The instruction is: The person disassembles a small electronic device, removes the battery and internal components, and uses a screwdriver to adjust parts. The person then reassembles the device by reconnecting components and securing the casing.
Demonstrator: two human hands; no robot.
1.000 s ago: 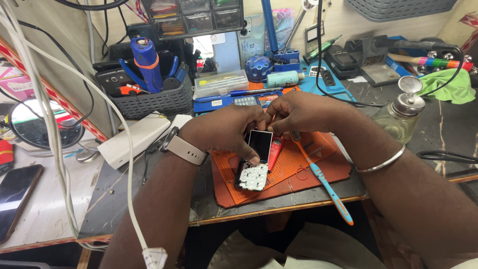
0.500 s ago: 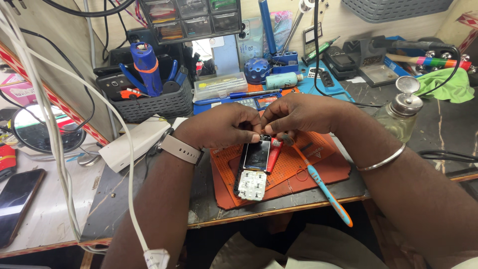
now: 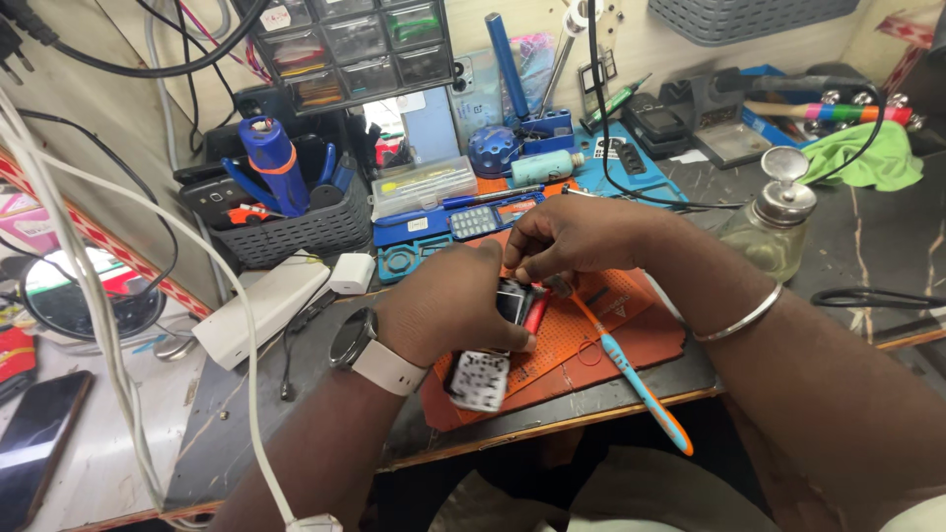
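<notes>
Over an orange work mat (image 3: 631, 340) on the cluttered surface (image 3: 246, 414), the left hand (image 3: 448, 310), a watch at its wrist, grasps a small opened phone (image 3: 488, 360) tilted above the mat. Touching it from above, the right hand (image 3: 576, 236) pinches its fingertips together at the phone's top edge. Just beside lie a blue-and-orange toothbrush (image 3: 636, 379) and, farther right, a glass bottle (image 3: 774, 227).

A small opened phone (image 3: 490, 345), keypad end nearest the person, lies tilted over the orange mat (image 3: 591, 335).
</notes>
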